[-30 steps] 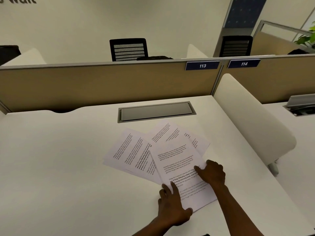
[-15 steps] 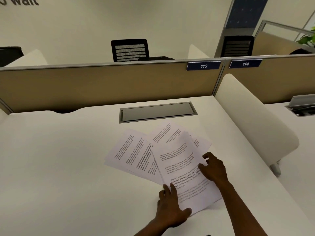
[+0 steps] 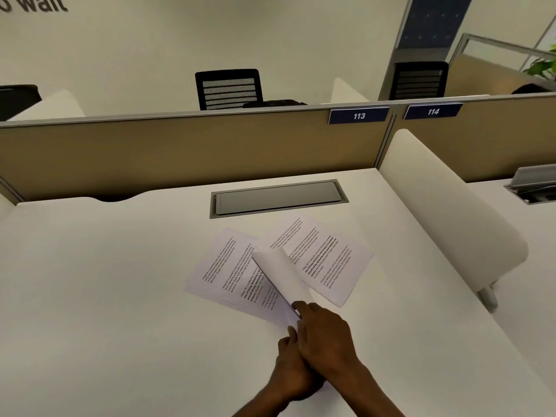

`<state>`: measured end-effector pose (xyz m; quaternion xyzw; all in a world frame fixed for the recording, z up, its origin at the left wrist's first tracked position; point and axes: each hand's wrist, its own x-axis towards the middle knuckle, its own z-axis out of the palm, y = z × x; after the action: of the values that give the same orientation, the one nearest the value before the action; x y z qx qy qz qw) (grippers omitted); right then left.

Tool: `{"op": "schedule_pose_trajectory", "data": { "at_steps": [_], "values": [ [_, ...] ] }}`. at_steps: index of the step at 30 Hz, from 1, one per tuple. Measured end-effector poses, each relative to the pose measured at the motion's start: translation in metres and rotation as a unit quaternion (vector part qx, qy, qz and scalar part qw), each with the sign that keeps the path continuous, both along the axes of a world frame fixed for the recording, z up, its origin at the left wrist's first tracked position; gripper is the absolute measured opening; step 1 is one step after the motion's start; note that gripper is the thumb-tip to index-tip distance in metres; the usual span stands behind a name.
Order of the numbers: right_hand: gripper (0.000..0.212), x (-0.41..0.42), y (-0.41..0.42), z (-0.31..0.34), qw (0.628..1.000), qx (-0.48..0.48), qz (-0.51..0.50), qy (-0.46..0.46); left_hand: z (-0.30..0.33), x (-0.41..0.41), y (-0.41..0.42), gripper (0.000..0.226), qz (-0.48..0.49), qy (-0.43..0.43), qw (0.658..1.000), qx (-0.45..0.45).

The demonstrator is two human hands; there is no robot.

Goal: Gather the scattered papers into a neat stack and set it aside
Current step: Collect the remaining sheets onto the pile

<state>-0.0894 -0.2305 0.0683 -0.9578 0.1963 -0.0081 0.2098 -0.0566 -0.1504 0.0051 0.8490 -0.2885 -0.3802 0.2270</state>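
This is looking like an open-plan office. A white desk [image 3: 105,296] is standing against a low tan partition [image 3: 180,152], which is carrying blue number plates reading 113 [image 3: 358,115] and 114 [image 3: 432,111]. A grey cable hatch [image 3: 278,198] is sitting in the desk, and black mesh chairs [image 3: 228,89] are waiting behind the partition. Printed papers [image 3: 331,260] are lying on the desk.

desk [image 3: 90,296] | cable hatch [image 3: 278,198] (shut) | divider [image 3: 180,149] | chairs [image 3: 228,88]
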Motion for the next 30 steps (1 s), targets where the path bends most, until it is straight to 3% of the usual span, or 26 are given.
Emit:
{"op": "schedule_pose_trajectory", "data": {
  "at_steps": [1, 4, 7, 13, 17, 21, 30],
  "values": [
    [0.048, 0.000, -0.001, 0.002, 1.000, -0.002, 0.000, -0.001, 0.002, 0.001, 0.001, 0.121, 0.006, 0.010, 1.000, 0.001],
    [0.048, 0.001, -0.015, 0.013, 1.000, -0.022, 0.002, -0.015, 0.003, 0.007, 0.004, 0.105, 0.043, 0.039, 0.998, -0.018],
    [0.037, 0.009, -0.055, 0.027, 0.999, -0.030, -0.011, -0.020, 0.003, 0.012, 0.009, 0.110, 0.072, 0.073, 0.994, -0.024],
    [0.032, 0.047, -0.156, 0.028, 0.998, 0.029, -0.053, -0.001, 0.005, 0.008, 0.014, 0.116, 0.030, 0.062, 0.998, 0.011],
    [0.034, 0.069, -0.192, 0.020, 0.998, 0.033, -0.050, 0.022, 0.006, 0.011, 0.011, 0.141, 0.023, 0.059, 0.998, 0.009],
    [0.028, 0.085, -0.215, 0.012, 0.994, 0.072, -0.079, 0.028, 0.002, 0.014, 0.003, 0.094, 0.026, -0.047, 0.997, -0.057],
    [0.034, 0.115, -0.235, -0.028, 0.988, 0.007, -0.100, 0.117, -0.003, 0.057, -0.037, 0.088, -0.185, -0.180, 0.966, 0.023]
  ]
}}
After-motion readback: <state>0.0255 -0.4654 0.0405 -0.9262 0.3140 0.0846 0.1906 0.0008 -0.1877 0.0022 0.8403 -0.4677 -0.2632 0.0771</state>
